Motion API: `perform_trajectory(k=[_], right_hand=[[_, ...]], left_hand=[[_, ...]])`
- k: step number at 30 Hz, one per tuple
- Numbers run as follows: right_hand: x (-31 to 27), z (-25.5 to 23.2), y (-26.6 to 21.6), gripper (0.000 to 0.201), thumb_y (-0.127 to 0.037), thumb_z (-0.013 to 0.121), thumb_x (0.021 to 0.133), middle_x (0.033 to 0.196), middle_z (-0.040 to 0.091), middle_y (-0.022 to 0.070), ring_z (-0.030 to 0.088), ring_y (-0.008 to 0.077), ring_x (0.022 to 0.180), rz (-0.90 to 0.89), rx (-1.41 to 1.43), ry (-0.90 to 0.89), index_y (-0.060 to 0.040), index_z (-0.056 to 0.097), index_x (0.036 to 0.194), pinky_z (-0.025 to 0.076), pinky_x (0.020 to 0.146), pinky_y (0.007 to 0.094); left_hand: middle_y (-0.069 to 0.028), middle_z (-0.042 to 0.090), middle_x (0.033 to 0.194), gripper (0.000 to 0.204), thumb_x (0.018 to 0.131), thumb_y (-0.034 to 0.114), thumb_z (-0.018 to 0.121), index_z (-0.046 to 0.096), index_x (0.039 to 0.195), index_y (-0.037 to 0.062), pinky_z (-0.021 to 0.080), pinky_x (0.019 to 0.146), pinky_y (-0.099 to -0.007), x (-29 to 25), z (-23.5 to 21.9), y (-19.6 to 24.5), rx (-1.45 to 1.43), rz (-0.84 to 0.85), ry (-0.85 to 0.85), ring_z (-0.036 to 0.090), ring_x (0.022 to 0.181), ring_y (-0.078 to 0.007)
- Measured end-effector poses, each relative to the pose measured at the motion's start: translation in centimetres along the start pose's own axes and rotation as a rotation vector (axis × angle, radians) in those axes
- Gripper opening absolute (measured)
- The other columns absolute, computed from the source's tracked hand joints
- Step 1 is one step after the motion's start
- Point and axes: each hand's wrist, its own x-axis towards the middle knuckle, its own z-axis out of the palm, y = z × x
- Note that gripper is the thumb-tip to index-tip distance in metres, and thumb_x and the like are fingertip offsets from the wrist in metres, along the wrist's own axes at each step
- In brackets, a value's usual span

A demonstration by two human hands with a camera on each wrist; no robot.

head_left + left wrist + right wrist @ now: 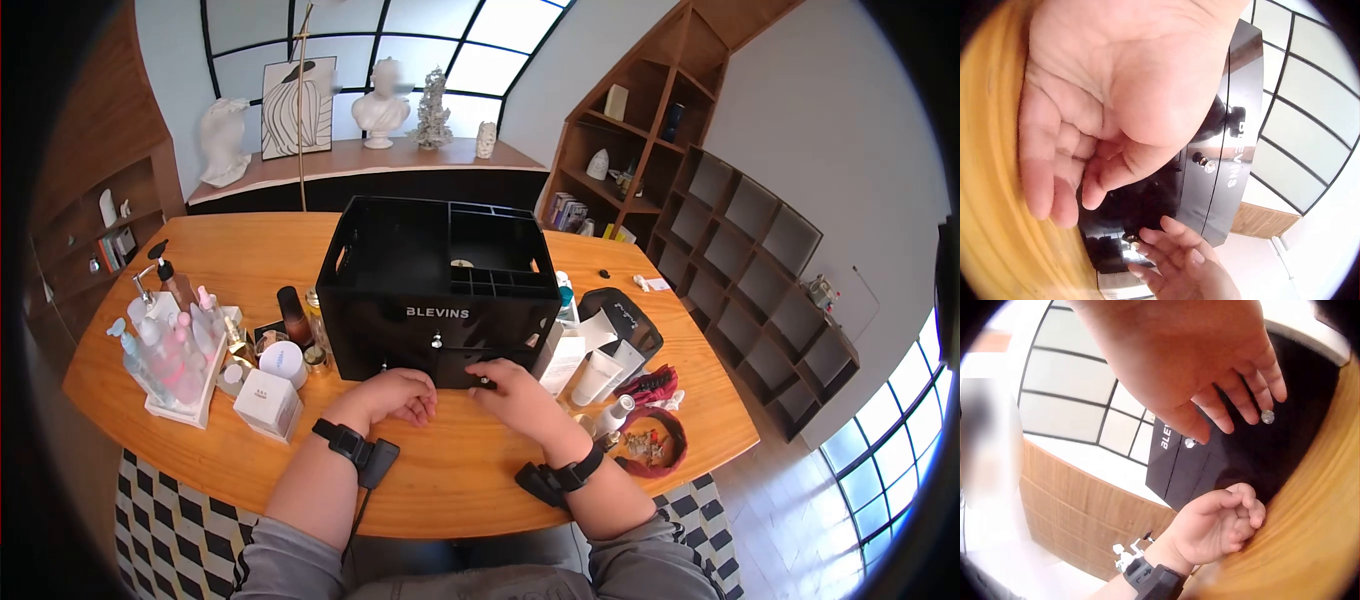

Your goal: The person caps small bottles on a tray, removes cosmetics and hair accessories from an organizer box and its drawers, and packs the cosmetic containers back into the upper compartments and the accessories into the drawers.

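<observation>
A glossy black organizer box lettered BLEVINS stands on the wooden table, with open compartments on top and small clear knobs on its drawers. My left hand rests on the table at the box's lower front, fingers loosely curled and holding nothing. My right hand is at the lower right drawer; in the right wrist view its fingers hang spread, their tips beside a clear knob. Another knob shows on the upper drawer in the left wrist view. Whether the right fingertips touch the lower knob, I cannot tell.
On the left are a white tray of pump bottles, a white box, a jar and dark bottles. On the right lie tubes, a black case and a dark red ring-shaped band. Shelves stand behind.
</observation>
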Motion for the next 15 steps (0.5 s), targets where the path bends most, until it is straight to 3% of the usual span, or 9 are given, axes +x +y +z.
perform_trajectory(k=[2,3,9,12,14,15], right_hand=[[0.1,0.3,0.6,0.037,-0.016,0.066,0.085,0.110,0.061,0.0157,0.060,0.0282,0.103,0.141,0.283,0.074,-0.0027,0.061,0.118,0.048,0.087,0.0327],[0.2,0.6,1.3,0.037,-0.014,0.066,0.085,0.111,0.061,0.0150,0.060,0.0242,0.104,0.135,0.279,0.080,-0.0021,0.061,0.119,0.048,0.086,0.0295],[0.2,2.0,3.7,0.037,-0.013,0.065,0.085,0.114,0.061,0.0150,0.060,0.0234,0.107,0.159,0.482,0.135,-0.0017,0.060,0.121,0.048,0.086,0.0295],[0.2,2.3,4.0,0.037,-0.013,0.065,0.086,0.114,0.061,0.0148,0.060,0.0231,0.106,0.150,0.532,0.156,-0.0025,0.060,0.121,0.048,0.085,0.0296],[0.2,2.3,3.9,0.036,-0.013,0.065,0.085,0.114,0.061,0.0147,0.060,0.0233,0.104,0.128,0.511,0.165,-0.0028,0.061,0.120,0.048,0.085,0.0299],[0.2,2.4,3.9,0.036,-0.013,0.065,0.085,0.114,0.061,0.0146,0.060,0.0234,0.103,0.108,0.479,0.170,-0.0032,0.061,0.119,0.048,0.085,0.0302]], left_hand=[[-0.0123,0.065,0.083,0.015,0.092,0.012,0.050,0.061,0.089,0.0020,0.056,0.067,-0.0303,-0.1,0.1,0.2,0.040,-0.011,-0.001,0.065,0.070,-0.0184],[-0.0123,0.065,0.083,0.015,0.092,0.012,0.050,0.061,0.089,0.0020,0.056,0.067,-0.0303,-0.1,0.3,0.1,0.039,-0.015,0.004,0.065,0.070,-0.0184],[-0.0097,0.066,0.084,0.018,0.093,0.014,0.050,0.063,0.095,0.0026,0.053,0.065,-0.0269,-0.7,1.0,0.1,0.164,0.006,0.032,0.064,0.072,-0.0164],[-0.0075,0.066,0.083,0.019,0.092,0.017,0.053,0.065,0.097,0.0029,0.051,0.063,-0.0253,-3.1,1.8,1.8,0.433,0.019,0.155,0.063,0.070,-0.0149],[-0.0062,0.066,0.082,0.020,0.089,0.019,0.057,0.067,0.096,0.0038,0.050,0.062,-0.0254,-4.4,1.7,2.8,0.686,0.037,0.354,0.063,0.069,-0.0140],[-0.0066,0.066,0.079,0.019,0.087,0.018,0.058,0.067,0.095,0.0033,0.049,0.061,-0.0260,-4.7,1.3,2.5,0.637,0.059,0.431,0.063,0.067,-0.0135]])
